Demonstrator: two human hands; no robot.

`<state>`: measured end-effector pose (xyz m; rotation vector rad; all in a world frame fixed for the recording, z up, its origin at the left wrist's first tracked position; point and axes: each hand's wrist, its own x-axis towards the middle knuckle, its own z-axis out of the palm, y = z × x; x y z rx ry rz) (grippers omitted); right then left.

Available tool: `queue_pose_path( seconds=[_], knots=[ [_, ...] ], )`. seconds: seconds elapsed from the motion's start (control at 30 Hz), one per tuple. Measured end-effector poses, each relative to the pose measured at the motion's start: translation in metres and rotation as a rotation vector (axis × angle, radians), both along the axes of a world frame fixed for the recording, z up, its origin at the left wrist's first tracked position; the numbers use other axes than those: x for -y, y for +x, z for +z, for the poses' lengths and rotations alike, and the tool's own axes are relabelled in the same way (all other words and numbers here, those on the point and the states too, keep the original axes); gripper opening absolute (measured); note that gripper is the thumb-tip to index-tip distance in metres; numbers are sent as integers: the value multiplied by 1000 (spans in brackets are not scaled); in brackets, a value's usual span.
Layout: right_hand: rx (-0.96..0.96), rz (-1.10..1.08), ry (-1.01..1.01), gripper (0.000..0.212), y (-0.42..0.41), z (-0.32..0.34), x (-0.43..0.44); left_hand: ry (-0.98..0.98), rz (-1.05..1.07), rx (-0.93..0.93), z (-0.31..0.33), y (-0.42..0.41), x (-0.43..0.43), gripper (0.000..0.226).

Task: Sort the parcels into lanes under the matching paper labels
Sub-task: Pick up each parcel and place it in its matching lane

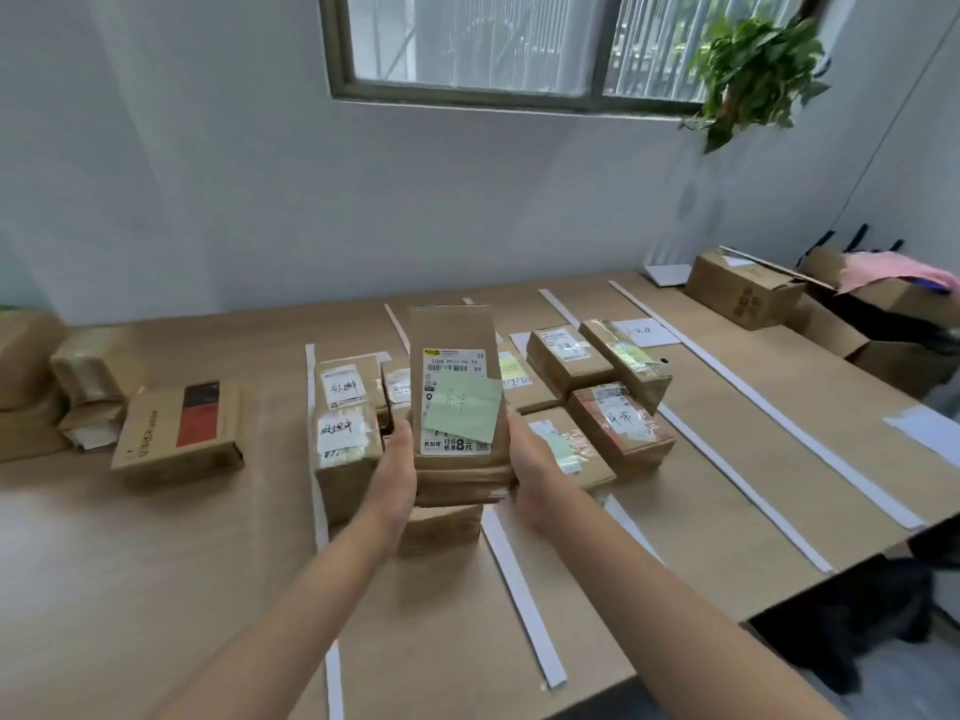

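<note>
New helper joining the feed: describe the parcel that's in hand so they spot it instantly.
Look at the wooden table under the window, divided by white strips. Above its middle lanes the left hand and right hand hold one brown parcel upright. Unlike the parcels lying around it, it is lifted and has a tilted green sticky note over its printed label.

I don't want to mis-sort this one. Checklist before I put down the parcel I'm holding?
1. Grip: left hand and right hand hold the sides of the brown cardboard parcel: ok.
2. Its green sticky note faces the camera: ok.
3. Lane match: white paper label at the far end is blurred: cannot tell.
4. Straight-down path: a plain brown box stands beneath: not ok.
5. Free spot: bare wooden tabletop between white strips: ok.
</note>
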<state>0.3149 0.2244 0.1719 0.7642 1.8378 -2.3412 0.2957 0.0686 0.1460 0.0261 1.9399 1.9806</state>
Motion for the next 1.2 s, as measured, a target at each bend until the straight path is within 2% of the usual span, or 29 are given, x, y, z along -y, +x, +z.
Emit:
queue_pose_path(
  seconds=[0.13, 0.2, 0.23, 0.33, 0.5, 0.6, 0.77, 0.83, 0.97, 1.07, 1.2],
  knots=[
    [20, -55, 0, 43, 44, -15, -64, -71, -55, 11, -33, 27, -64, 112],
    [2, -64, -25, 38, 58, -20, -88, -113, -99, -1, -34, 40, -87, 117],
    [-16, -59, -28, 35, 63, -20, -96, -118, -126, -15, -27, 47, -94, 109],
    [-73, -96, -31, 31, 74, -24, -116, -127, -191, -25, -22, 53, -116, 63],
    [-42, -141, -5, 35, 72, -30, -157, -122, -254, -18, -32, 40, -164, 45],
    [-3, -186, 51, 34, 66, -29, -196, -76, -305, 17, -43, 28, -203, 51],
    [60, -272, 143, 31, 57, -29, -266, -25, -402, 16, -56, 12, -276, 45],
    [75, -320, 191, 28, 57, -31, -293, -5, -456, 34, -65, 7, -305, 50],
    [169, -417, 252, 34, 57, -52, -344, 6, -510, 51, -88, -2, -356, 61],
    [241, -465, 248, 46, 63, -77, -374, -2, -535, 106, -100, 4, -377, 35],
    [292, -463, 225, 51, 68, -107, -404, -29, -587, 166, -107, 8, -401, 41]
  ],
)
